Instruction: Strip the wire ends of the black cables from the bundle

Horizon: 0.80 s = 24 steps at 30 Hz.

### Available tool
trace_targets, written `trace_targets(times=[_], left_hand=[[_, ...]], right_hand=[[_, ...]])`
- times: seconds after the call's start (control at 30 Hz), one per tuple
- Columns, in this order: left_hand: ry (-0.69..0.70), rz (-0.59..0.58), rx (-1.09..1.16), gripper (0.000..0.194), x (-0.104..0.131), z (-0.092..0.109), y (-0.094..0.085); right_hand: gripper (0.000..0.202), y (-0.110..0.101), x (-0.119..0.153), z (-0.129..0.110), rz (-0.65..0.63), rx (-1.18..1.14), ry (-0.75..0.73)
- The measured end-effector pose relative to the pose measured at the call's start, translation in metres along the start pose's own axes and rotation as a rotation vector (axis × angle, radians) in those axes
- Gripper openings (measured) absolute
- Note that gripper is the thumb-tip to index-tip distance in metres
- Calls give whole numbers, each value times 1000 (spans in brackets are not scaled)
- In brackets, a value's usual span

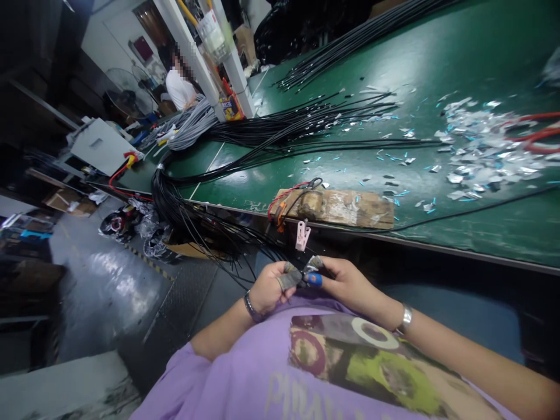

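My left hand, with grey tape on its fingers, is closed on the end of a black cable just in front of the purple shirt. Touching it from the right is my right hand, its taped thumb and index finger pinched together at the cable end; a small silvery bit shows there. More black cables hang over the table edge and run toward my hands. Above the hands, a pink clip hangs at the edge by a wooden block with red and orange ties.
The green table carries black cable bundles, a heap of foil scraps and red-handled scissors at the right. A white post stands on it. Behind sits a person in white near a fan.
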<state>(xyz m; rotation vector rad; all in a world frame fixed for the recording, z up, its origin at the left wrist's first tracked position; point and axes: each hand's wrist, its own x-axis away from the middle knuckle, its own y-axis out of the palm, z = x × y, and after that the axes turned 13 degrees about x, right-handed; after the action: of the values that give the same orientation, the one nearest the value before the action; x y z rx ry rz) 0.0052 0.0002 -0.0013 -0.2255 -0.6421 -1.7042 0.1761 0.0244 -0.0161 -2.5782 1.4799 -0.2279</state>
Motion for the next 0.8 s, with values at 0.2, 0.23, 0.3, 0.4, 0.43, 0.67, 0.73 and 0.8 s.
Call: trace_targets(times=[0.2,0.23,0.3,0.4,0.43,0.67,0.73,0.8], left_hand=[[-144,-65,48,59,-6,0,-10],[-160,-77,27,60,-7,1,-12],[-181,-102,-24,59,-8,3,-13],[-189,-134,-85,56,-8,7,-12],[-183,-142,-102,56,-7,7,-12],[-83,-225,-216,57,-5,12,-17],[106,-232,-280,54,-5,15,-21],[376,-232,-416,47,-4,18,-25]], right_hand=[[38,4,0,-1,-127,-375,160],[37,6,0,0,-162,-456,198],[34,7,-1,3,-236,-591,281],[25,5,-5,6,-360,-662,397],[21,3,-6,6,-396,-647,422],[23,-5,-14,-4,-326,-430,445],[31,-6,-16,-4,-220,-500,431],[38,-7,-17,-4,-145,-566,425]])
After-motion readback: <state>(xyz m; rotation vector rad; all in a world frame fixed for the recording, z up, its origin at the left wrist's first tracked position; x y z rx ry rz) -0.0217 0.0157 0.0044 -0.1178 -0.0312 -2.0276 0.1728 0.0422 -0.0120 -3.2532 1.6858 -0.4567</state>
